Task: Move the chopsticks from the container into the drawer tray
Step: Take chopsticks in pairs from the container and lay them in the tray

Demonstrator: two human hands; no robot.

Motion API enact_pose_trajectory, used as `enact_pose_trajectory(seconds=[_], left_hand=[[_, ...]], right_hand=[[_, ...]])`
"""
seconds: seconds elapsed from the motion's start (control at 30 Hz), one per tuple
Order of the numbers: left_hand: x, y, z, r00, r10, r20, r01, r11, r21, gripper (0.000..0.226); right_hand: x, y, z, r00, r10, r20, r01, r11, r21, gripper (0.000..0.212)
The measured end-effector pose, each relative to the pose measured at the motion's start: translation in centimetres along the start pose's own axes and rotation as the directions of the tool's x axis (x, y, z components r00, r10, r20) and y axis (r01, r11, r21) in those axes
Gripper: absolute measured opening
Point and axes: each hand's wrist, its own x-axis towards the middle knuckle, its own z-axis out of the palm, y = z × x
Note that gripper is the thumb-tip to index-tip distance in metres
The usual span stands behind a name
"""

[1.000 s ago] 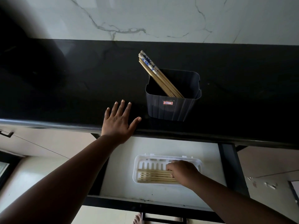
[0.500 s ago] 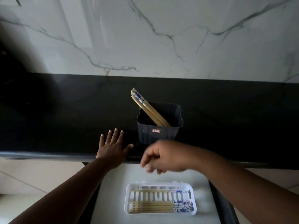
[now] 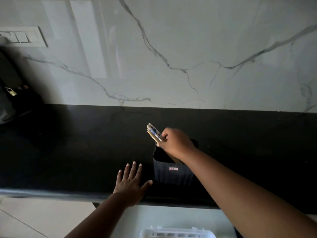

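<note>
A dark ribbed container point(image 3: 173, 174) stands on the black countertop near its front edge. A bundle of wooden chopsticks point(image 3: 153, 132) with blue-and-white tops leans out of it toward the upper left. My right hand point(image 3: 175, 142) is closed around the chopsticks just above the container's rim. My left hand point(image 3: 131, 184) lies flat on the counter edge, fingers spread, just left of the container. The white slotted tray point(image 3: 176, 233) shows only its top rim at the bottom edge, inside the open drawer; its contents are out of view.
A marble-patterned wall point(image 3: 171, 48) rises behind the black countertop point(image 3: 68, 143). A switch plate point(image 3: 22, 37) is on the wall at upper left. Dark objects with a small padlock point(image 3: 11, 91) sit at the far left. The white drawer floor point(image 3: 171, 217) lies below the counter edge.
My right hand rose from the drawer tray up to the container and closed on the chopsticks. The view tilted upward, so the tray slid to the bottom edge. My left hand stayed put.
</note>
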Motion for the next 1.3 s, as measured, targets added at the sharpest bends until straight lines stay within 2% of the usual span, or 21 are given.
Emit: enact_pose_trajectory(seconds=[0.13,0.4,0.63,0.8,0.93,1.07,1.1,1.13,1.17,1.23,1.27,1.3], left_hand=[[-0.2,-0.1,-0.1,1.000,0.015,0.017,-0.015,1.000,-0.001,0.083],[-0.2,-0.2,-0.1,0.999,0.026,0.022,-0.026,1.000,0.004,0.084],[0.0,-0.4,0.2,0.999,0.034,0.017,-0.034,0.999,-0.004,0.086],[0.1,-0.4,0.3,0.999,0.030,0.019,-0.030,0.999,-0.014,0.087],[0.2,-0.5,0.2,0.999,0.033,0.044,-0.031,0.999,-0.045,0.087],[0.2,-0.1,-2.4,0.990,-0.050,0.130,0.074,0.979,-0.188,0.088],[0.3,0.2,-4.1,0.992,-0.103,0.080,0.120,0.956,-0.267,0.083],[0.3,0.4,-6.0,0.988,-0.148,-0.035,0.124,0.916,-0.381,0.073],[0.3,0.7,-8.2,0.966,-0.167,-0.196,0.046,0.861,-0.507,0.061],[0.0,2.0,-13.0,0.845,-0.161,-0.510,-0.263,0.705,-0.659,0.037],[-0.5,3.0,-15.6,0.798,-0.144,-0.585,-0.385,0.625,-0.680,0.033],[-1.3,4.3,-18.1,0.797,-0.084,-0.598,-0.469,0.538,-0.700,0.033]], right_hand=[[0.0,0.2,1.6,0.998,-0.008,-0.060,0.008,1.000,0.005,0.019],[-0.5,0.4,2.6,0.988,-0.048,-0.146,0.034,0.995,-0.097,0.013],[-0.3,0.8,1.7,0.993,0.009,-0.117,-0.013,1.000,-0.027,0.017],[-0.3,1.5,-0.1,0.999,0.025,-0.022,-0.023,0.997,0.075,0.018],[-0.7,1.8,-2.4,0.999,0.032,-0.003,-0.031,0.983,0.180,0.022],[-1.5,0.9,-6.8,0.997,0.071,-0.032,-0.050,0.899,0.434,0.007],[-1.8,0.5,-8.1,0.996,0.071,-0.053,-0.036,0.867,0.498,0.006],[-2.2,0.1,-9.4,0.994,0.071,-0.078,-0.017,0.836,0.548,0.007],[-2.6,-0.5,-10.7,0.992,0.073,-0.104,0.003,0.807,0.590,0.007],[-3.5,-1.5,-13.0,0.987,0.072,-0.142,0.044,0.737,0.674,0.007],[-3.9,-2.0,-13.9,0.987,0.062,-0.151,0.065,0.696,0.715,0.008],[-4.4,-2.5,-14.6,0.987,0.049,-0.156,0.086,0.657,0.749,0.008]])
